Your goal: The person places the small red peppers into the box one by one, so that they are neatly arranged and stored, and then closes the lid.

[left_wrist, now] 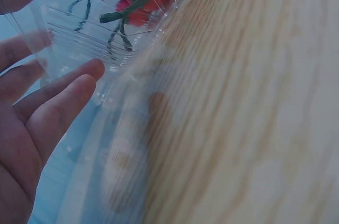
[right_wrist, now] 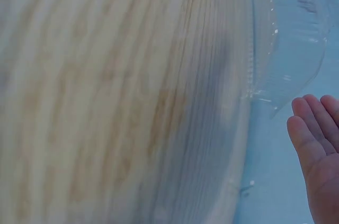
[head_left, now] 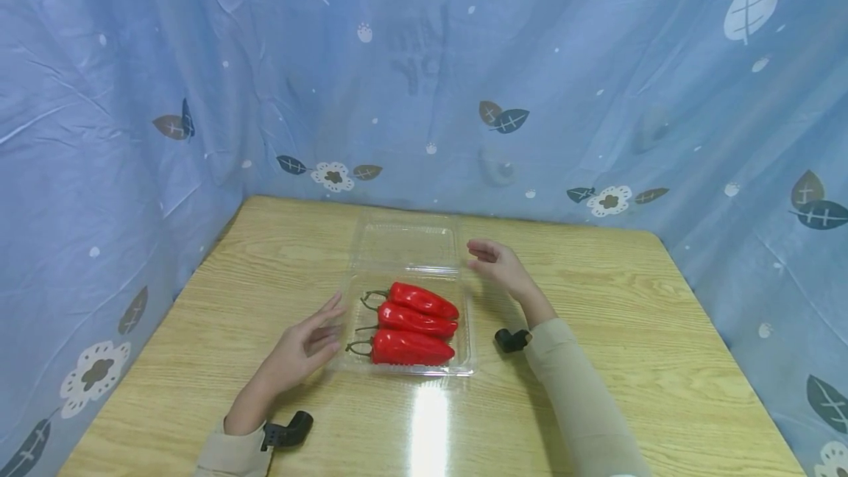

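Observation:
A clear plastic clamshell box (head_left: 469, 344) lies on the table with its lid (head_left: 409, 245) folded back toward the curtain. Three red peppers (head_left: 414, 348) lie side by side in the base, their green stems pointing left. At the box's left side is my left hand (head_left: 305, 348), its fingers spread and loosely bent; in the left wrist view the fingertips (left_wrist: 95, 69) are close to the clear wall, and I cannot tell if they touch. My right hand (head_left: 500, 267) hovers right of the lid, fingers extended and holding nothing. In the right wrist view it appears beside the clear plastic edge (right_wrist: 288, 75).
The wooden table (head_left: 636, 330) extends to both sides of the box. A blue curtain (head_left: 424, 79) with leaf and flower prints hangs behind and along the sides. Black camera mounts (head_left: 291, 430) sit on both wrists, near the beige sleeves.

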Demonstrator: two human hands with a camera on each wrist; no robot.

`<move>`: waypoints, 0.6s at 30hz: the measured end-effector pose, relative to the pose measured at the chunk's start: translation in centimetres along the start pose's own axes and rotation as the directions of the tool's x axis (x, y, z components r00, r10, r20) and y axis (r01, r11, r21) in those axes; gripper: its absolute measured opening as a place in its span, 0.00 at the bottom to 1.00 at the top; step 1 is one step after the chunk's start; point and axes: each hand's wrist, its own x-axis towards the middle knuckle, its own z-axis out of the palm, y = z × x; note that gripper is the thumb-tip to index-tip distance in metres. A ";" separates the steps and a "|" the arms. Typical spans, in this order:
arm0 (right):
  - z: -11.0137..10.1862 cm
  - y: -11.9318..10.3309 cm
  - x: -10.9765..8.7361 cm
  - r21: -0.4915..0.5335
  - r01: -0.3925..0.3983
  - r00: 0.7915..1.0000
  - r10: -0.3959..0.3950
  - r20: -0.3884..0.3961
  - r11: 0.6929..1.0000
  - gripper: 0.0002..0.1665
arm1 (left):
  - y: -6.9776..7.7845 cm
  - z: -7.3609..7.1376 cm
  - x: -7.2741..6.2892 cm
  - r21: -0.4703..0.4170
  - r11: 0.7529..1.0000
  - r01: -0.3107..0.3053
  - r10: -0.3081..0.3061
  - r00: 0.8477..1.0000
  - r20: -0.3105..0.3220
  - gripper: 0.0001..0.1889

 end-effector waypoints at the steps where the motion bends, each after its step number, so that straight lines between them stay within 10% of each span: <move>1: 0.0 0.1 0.2 -0.004 -0.002 1.000 0.002 0.003 1.000 0.31 | 0.0 0.0 0.0 0.000 1.000 -0.001 0.001 1.000 0.000 0.27; 18: 0.1 1.3 2.1 -0.016 -0.106 0.994 0.107 0.009 0.994 0.32 | 0.0 0.0 0.1 -0.019 1.000 -0.009 0.009 1.000 0.004 0.27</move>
